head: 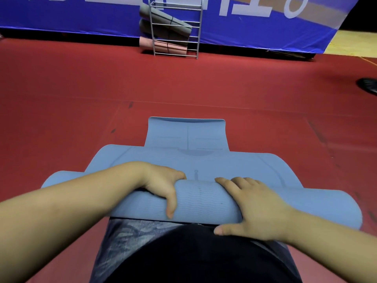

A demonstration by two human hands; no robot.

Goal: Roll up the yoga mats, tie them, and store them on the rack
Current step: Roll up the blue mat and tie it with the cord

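The left hand [161,186] curls its fingers over the blue mat [204,201] roll, which lies sideways on the red floor [61,119] with flat mat ahead, the right hand [251,207] presses it with straight fingers, and the rack [175,29] stands far beyond.

Both forearms reaching forward, left hand [163,186] curled in a grip, right hand [255,207] flat, fingers spread
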